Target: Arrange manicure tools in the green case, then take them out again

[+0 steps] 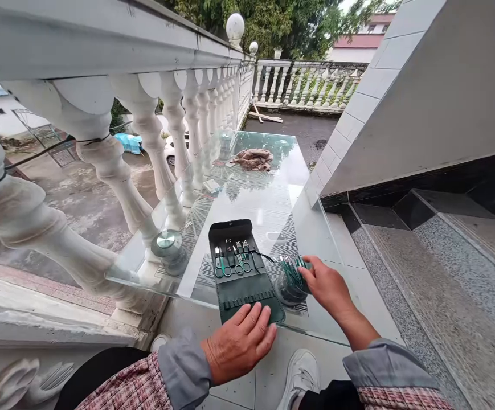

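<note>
An unfolded dark green manicure case (241, 285) lies on the glass table. Its upper part holds small scissors (239, 265) with green loops, clippers (229, 246) and other little metal tools under straps; the lower row of elastic loops holds nothing. My left hand (241, 341) rests open over the case's near edge, fingers stretched out. To the right of the case is a bunch of green-handled manicure tools (290, 273) with metal tips. At its right side my right hand (326, 285) is closed, thumb and finger pinching a green handle; the tool's exact kind is hidden.
The glass table (264, 199) has corners on round metal-capped supports (168, 242). A crumpled brown cloth (253, 159) and a small card (212, 186) lie farther back. A white balustrade (136, 131) runs along the left; stone steps (435, 267) rise on the right.
</note>
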{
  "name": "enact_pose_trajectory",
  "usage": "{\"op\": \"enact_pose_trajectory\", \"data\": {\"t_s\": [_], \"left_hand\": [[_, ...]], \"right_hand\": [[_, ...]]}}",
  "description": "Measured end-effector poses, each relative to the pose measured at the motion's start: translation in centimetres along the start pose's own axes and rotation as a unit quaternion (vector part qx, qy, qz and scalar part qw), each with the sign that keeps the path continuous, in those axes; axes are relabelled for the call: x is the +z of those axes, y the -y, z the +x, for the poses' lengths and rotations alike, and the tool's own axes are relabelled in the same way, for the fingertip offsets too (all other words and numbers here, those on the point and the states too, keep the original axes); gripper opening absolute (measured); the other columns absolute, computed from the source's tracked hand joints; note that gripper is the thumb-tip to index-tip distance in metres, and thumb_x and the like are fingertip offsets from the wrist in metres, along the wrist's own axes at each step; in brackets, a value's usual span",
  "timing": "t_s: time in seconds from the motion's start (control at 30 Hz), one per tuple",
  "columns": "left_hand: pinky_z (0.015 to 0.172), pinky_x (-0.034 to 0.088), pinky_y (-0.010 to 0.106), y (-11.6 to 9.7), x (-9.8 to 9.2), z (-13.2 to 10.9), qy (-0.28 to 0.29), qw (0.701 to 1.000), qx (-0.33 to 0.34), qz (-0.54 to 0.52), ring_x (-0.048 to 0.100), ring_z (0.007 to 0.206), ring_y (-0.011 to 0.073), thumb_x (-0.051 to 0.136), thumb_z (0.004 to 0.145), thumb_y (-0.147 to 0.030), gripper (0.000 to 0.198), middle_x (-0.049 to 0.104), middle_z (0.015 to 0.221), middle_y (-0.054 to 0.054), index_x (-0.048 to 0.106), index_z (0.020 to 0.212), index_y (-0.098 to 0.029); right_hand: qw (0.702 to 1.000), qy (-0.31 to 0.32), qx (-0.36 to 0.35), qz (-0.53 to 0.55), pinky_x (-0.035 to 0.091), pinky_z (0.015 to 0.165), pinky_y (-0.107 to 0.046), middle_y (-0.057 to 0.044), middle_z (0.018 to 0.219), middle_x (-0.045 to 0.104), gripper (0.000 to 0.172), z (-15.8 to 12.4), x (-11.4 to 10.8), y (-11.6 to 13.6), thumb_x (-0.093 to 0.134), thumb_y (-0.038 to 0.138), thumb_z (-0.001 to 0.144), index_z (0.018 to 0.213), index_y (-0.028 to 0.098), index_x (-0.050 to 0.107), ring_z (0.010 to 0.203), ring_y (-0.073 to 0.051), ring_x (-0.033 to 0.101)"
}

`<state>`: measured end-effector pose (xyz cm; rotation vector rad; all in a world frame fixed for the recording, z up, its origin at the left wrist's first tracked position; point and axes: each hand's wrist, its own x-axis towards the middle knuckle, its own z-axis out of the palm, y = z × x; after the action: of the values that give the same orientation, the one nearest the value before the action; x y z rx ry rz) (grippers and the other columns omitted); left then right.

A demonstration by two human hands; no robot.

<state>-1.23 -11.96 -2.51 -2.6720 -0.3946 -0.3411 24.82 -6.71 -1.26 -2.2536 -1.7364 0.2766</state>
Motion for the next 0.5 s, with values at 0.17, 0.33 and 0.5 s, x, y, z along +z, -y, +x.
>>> {"op": "enact_pose_trajectory", "data": {"t_s": [0.17, 0.33, 0.5], "left_hand": [[0.094, 0.040, 0.042, 0.1, 0.4, 0.4, 0.004, 1.000, -0.006, 0.011, 0.053, 0.113, 0.0270, 0.043, 0.091, -0.022, 0.037, 0.051, 0.129, 0.018, 0.047, 0.126, -0.011], [0.092, 0.042, 0.041, 0.4, 0.1, 0.5, -0.010, 1.000, 0.004, 0.009, 0.055, 0.110, 0.0266, 0.043, 0.091, -0.020, 0.034, 0.055, 0.124, 0.016, 0.050, 0.122, -0.011], [0.092, 0.043, 0.040, 0.7, 0.5, 0.3, -0.035, 0.999, 0.013, 0.001, 0.055, 0.110, 0.0263, 0.043, 0.091, -0.019, 0.032, 0.056, 0.123, 0.015, 0.052, 0.120, -0.010]], "right_hand": [[0.999, 0.009, -0.010, -0.049, 0.034, 0.059, -0.028, -0.005, 0.083, 0.069, 0.033, 0.1, 0.0, 0.4, 0.041, 0.037, 0.088, 0.113, 0.022, 0.055, 0.077, -0.021, 0.063], [0.999, -0.017, -0.017, -0.049, 0.035, 0.059, -0.028, -0.007, 0.100, 0.067, 0.030, -0.3, -0.4, 0.3, 0.042, 0.039, 0.088, 0.106, 0.022, 0.058, 0.080, -0.021, 0.061], [0.998, -0.018, -0.066, -0.012, 0.034, 0.060, -0.026, 0.000, 0.085, 0.063, 0.015, -0.9, -0.4, 1.5, 0.047, 0.031, 0.085, 0.082, 0.023, 0.059, 0.073, -0.015, 0.057]]}}
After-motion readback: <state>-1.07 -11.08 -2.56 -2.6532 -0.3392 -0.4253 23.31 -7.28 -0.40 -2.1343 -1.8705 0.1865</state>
